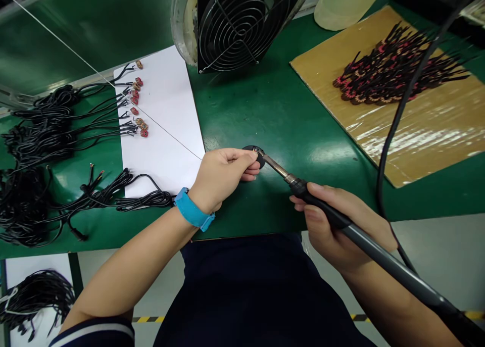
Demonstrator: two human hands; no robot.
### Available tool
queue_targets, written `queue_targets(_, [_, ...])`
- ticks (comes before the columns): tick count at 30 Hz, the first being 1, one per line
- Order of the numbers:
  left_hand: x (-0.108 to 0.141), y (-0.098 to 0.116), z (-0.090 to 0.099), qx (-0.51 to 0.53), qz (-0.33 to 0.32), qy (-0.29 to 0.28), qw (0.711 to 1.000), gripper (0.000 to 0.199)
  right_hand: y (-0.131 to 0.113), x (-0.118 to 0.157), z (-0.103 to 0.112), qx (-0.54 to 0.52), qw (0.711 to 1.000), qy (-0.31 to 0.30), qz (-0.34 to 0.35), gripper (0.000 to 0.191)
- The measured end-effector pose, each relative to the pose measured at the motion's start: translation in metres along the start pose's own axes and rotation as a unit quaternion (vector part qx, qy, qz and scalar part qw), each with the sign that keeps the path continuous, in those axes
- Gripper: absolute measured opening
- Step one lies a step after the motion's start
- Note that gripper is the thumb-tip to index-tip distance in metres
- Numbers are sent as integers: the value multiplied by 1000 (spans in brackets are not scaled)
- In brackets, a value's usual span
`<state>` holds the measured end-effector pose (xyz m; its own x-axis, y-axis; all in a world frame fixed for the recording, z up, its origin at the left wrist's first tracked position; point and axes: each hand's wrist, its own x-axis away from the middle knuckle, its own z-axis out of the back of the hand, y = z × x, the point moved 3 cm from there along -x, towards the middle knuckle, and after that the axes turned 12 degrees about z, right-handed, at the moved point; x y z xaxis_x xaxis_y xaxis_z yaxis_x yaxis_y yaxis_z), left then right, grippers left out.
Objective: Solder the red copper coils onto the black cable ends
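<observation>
Left hand [223, 172]: grip pinching black disc [260, 159]. Iron [333, 215], in right hand [346, 226], slants up-left, tip at disc.

Wire-grilled fan [240, 31], cloudy container [343, 4] on table [235, 102]; striped tape [149, 319] below.

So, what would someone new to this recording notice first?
Probably the soldering iron, slanting up from the right hand to a small black disc pinched in the left hand. Next, the bright blue wristband on the left wrist and the black fan at the top centre. The heap of black leads with red and tan ends on the shiny brown board, upper right, also stands out.
</observation>
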<state>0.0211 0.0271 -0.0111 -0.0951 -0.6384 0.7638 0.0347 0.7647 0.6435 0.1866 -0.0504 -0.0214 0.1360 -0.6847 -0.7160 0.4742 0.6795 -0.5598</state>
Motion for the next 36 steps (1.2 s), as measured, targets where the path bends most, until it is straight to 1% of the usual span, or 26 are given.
queue_targets(11, [0, -1, 1, -2, -7, -7, 1000, 15, 2, 2, 0, -26, 1000, 6, 1, 55])
queue_targets(14, [0, -1, 0, -3, -8, -7, 1000, 15, 3, 4, 1, -23, 1000, 7, -13, 54])
queue_targets(16, [0, -1, 1, -3, -7, -6, 1000, 16, 5, 6, 1, -25, 999, 19, -19, 52])
queue_targets(19, [0, -1, 1, -1, -4, -4, 1000, 15, 6, 9, 3, -13, 998, 53, -10, 50])
queue_targets(21, [0, -1, 1, -1, -3, -3, 1000, 15, 7, 9, 2, -2, 998, 63, -10, 49])
queue_targets(29, [0, -1, 1, 0, -6, -3, 1000, 16, 6, 8, 1, -3, 998, 68, 2, 50])
queue_targets(33, [0, -1, 1, 1, -8, 1, 1000, 15, 7, 6, 1, -7, 997, 70, 29, 51])
queue_targets(36, [0, -1, 1, 0, -10, 6, 1000, 14, 6, 3, 1, -3, 997, 64, 31, 51])
